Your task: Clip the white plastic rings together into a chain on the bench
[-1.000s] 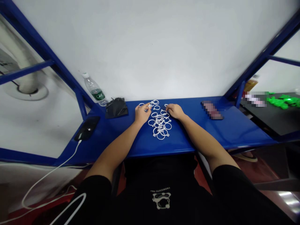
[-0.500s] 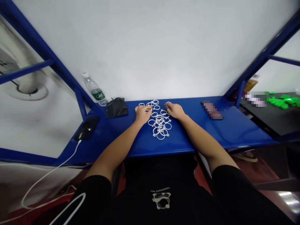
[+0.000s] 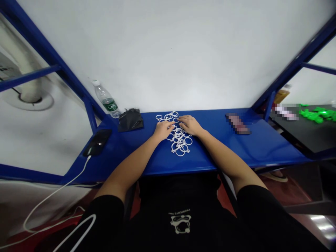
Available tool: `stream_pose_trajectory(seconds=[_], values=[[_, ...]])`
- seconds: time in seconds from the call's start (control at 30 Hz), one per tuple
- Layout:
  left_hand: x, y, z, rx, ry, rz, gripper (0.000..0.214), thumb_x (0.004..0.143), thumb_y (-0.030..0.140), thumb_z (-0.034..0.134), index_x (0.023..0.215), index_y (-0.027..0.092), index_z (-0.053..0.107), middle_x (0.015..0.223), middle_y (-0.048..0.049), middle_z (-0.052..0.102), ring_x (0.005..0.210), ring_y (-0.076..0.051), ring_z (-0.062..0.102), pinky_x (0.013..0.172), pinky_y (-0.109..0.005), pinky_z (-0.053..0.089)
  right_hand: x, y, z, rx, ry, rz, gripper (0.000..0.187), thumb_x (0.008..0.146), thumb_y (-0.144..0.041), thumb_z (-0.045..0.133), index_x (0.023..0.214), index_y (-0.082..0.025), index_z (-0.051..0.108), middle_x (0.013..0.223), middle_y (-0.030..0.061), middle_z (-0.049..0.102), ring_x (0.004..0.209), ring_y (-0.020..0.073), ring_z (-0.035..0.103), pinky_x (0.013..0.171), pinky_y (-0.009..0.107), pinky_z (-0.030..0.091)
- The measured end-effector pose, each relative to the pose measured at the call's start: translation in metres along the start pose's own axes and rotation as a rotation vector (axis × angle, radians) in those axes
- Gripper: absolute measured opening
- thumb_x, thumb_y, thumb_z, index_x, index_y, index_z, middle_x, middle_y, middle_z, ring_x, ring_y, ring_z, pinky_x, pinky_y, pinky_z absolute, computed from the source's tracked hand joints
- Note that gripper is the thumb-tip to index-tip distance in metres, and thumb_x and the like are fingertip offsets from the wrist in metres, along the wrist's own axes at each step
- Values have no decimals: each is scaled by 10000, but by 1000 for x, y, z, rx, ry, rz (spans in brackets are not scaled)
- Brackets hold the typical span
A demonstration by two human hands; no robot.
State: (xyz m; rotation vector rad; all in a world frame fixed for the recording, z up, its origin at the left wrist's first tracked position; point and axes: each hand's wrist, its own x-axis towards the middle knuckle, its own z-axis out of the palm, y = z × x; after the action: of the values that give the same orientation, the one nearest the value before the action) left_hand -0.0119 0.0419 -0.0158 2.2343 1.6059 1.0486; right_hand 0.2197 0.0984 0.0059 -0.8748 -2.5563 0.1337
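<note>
white rings stretch straight ahead; left grip curled, right grip loose; holds unclear

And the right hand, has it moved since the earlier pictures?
Yes: the right hand has moved left, towards the left hand, judged against the unmoved black bag.

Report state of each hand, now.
Left hand: fingers at the white rings; can't tell whether it grips one.
Right hand: open, fingers spread over the rings.
</note>
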Motion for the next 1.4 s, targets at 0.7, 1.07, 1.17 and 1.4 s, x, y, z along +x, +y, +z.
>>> stream_pose_trajectory(seconds=[0.7,1.07,1.17,1.4], values=[[-3,9,-7,-31,-57,-24,173,837,103,637,809,229,753,884,-20,778,847,-203,703,826,-332,557,-4,4,-9,-152,-152,155,378,994,-323,593,1315,-245,776,1178,116,761,1079,290,644,1015,415,412],[-1,9,-1,30,-125,113,315,823,9,552,813,228,778,905,-23,791,930,-223,720,982,-387,550,1,-11,-2,-159,-200,127,425,973,-246,557,1335,-312,769,1156,93,743,1096,289,604,1055,458,351],[-2,8,-2,6,-137,109,338,822,-7,550,862,227,790,935,-26,806,957,-221,737,993,-385,560,1,-11,-4,-175,-210,121,408,965,-233,551,1291,-301,787,1138,98,751,1088,294,602,1047,464,331],[-7,10,1,-96,-147,150,266,892,86,642,1039,242,799,1127,-37,815,1074,-208,757,1029,-384,580,-4,-12,-8,-240,-188,104,382,987,-173,494,1260,-237,755,1169,141,740,1058,302,609,926,419,336]])
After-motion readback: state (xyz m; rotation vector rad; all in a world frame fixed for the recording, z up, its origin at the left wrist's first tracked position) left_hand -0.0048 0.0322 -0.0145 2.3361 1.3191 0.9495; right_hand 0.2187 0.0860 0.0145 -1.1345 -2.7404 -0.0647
